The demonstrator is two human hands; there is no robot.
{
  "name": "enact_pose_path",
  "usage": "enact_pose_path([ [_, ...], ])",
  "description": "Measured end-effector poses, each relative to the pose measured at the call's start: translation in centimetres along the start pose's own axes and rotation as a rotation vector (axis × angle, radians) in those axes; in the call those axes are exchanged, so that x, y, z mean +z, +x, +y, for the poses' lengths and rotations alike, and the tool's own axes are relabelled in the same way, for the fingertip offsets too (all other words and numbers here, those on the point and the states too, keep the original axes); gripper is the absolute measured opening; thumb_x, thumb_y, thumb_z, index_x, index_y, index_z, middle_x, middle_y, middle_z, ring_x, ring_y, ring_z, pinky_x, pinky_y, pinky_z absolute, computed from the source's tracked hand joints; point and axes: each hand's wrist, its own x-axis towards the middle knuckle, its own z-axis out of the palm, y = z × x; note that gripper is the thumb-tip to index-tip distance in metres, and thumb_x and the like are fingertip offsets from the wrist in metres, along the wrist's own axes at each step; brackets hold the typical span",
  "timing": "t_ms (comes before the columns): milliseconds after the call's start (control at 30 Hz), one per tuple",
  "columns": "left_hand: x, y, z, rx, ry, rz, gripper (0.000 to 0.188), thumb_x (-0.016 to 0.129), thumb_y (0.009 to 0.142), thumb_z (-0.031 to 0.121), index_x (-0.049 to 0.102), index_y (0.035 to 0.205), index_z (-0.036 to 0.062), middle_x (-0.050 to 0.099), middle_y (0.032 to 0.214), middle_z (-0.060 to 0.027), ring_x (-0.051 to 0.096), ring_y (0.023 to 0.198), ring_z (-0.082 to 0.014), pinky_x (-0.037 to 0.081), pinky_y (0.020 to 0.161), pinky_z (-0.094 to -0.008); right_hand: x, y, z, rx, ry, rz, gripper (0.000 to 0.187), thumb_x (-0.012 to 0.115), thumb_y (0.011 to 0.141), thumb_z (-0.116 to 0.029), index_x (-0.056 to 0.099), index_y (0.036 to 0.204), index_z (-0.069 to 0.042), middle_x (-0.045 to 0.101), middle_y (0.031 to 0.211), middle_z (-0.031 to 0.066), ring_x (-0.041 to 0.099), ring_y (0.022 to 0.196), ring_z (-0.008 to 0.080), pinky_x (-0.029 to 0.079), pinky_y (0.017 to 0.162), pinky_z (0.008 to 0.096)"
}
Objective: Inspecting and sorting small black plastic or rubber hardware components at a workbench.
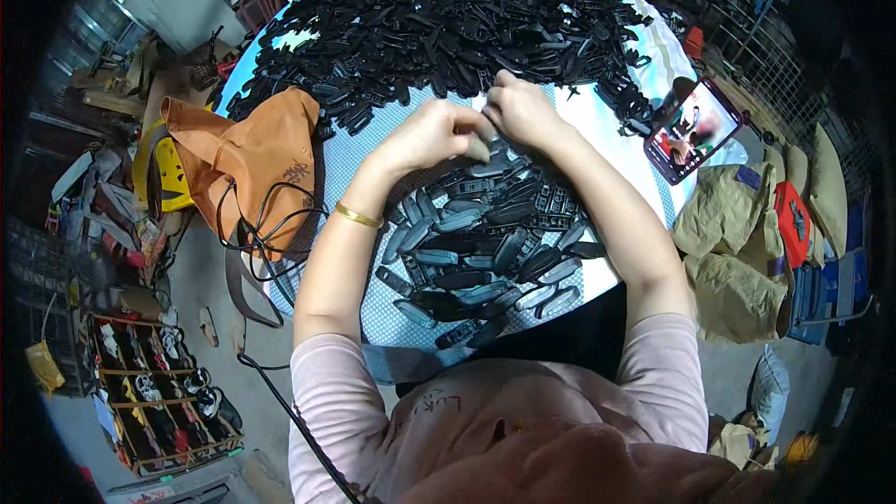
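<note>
My left hand (446, 134), with a gold bracelet on its wrist, has its fingers curled in toward the other hand. Close beside it, my right hand (523, 112) is closed in a pinch at the near edge of a large heap of black plastic pieces (448, 14). Whatever either hand holds is too small or hidden to make out. Between my forearms lies a smaller pile of similar long, rounded dark pieces (485, 243), some showing slotted undersides.
An orange cloth bag (247, 154) with a black cable (245, 233) sits at the table's left. A phone (695, 131) with a lit screen stands at the right edge. Brown sacks (733, 252) are on the right, and a shoe rack (159, 392) is on the floor at lower left.
</note>
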Motion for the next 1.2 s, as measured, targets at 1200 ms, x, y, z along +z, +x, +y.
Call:
enact_pose_path([
  [1200,0.6,0.3,-2.1,-0.172,-0.877,0.229,0.034,0.058,0.084,0.014,0.047,0.114,0.0023,0.05,0.068,0.0005,0.044,0.048,-0.0038,0.032,0.04,-0.0137,-4.0,-0.1,-1.0,0.045,0.628,0.209,0.026,0.057,0.076,-0.008,0.063,0.102,-0.007,0.063,0.089,0.014,0.061,0.079,0.0207,0.048,0.07,0.0294],
])
